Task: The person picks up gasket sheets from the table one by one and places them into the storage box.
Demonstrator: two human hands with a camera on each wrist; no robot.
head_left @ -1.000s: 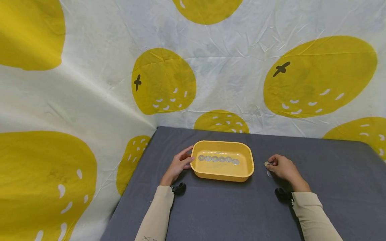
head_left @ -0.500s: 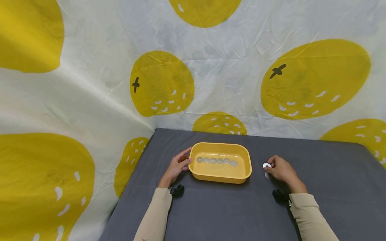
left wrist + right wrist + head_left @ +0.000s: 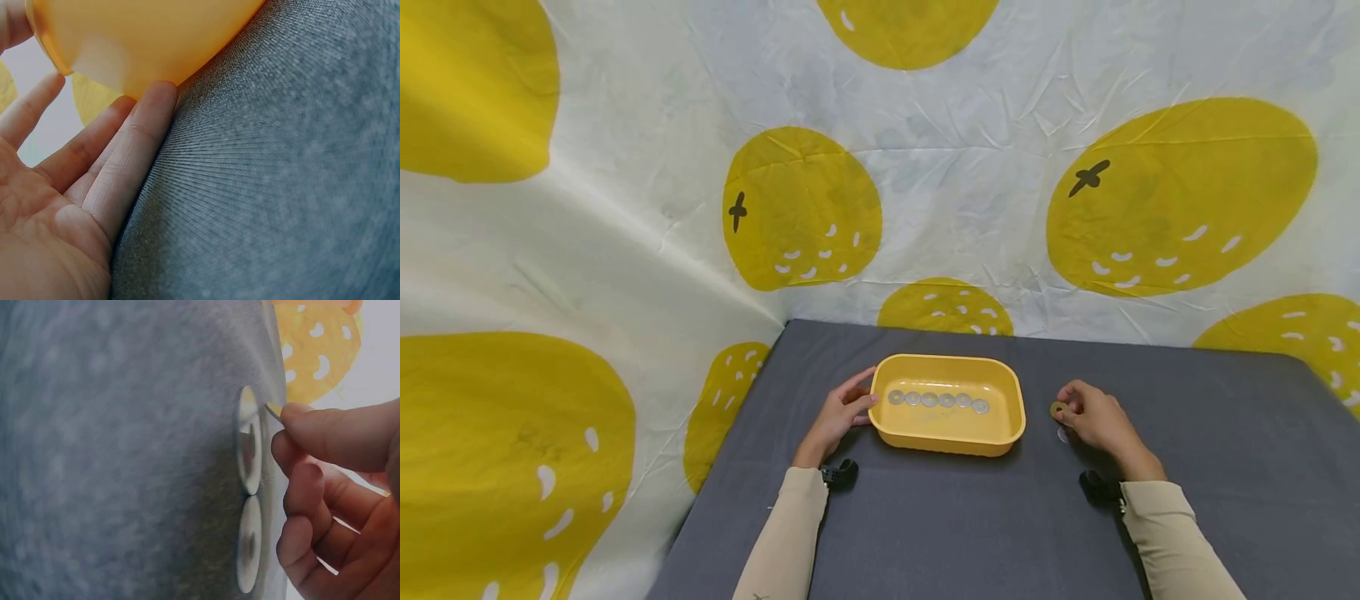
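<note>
A yellow plastic tray [image 3: 1000,437] holds several flat metal washers [image 3: 930,400] laid in a row on its bottom. My left hand [image 3: 837,421] touches the tray's left end with straight fingers; in the left wrist view the fingertips [image 3: 159,94] lie against the outer wall [image 3: 150,37]. Right of the tray, thumb and forefinger of my right hand [image 3: 1103,425] pinch another washer [image 3: 1058,408], mostly covered by the fingers in the right wrist view. Two more washers lie end to end on the cloth beside that hand, a nearer one [image 3: 250,547] and a farther one [image 3: 248,444].
A dark grey cloth [image 3: 970,525] covers the table. Behind it and along the left hangs a white sheet [image 3: 962,192] printed with big yellow fruit. Both wrists wear black straps, the left strap [image 3: 841,473] and the right strap [image 3: 1099,490].
The washer in my right fingers has tilted and moved slightly left, toward the tray. My left hand stays at the tray, and the row inside looks the same. The view has shifted a little.
</note>
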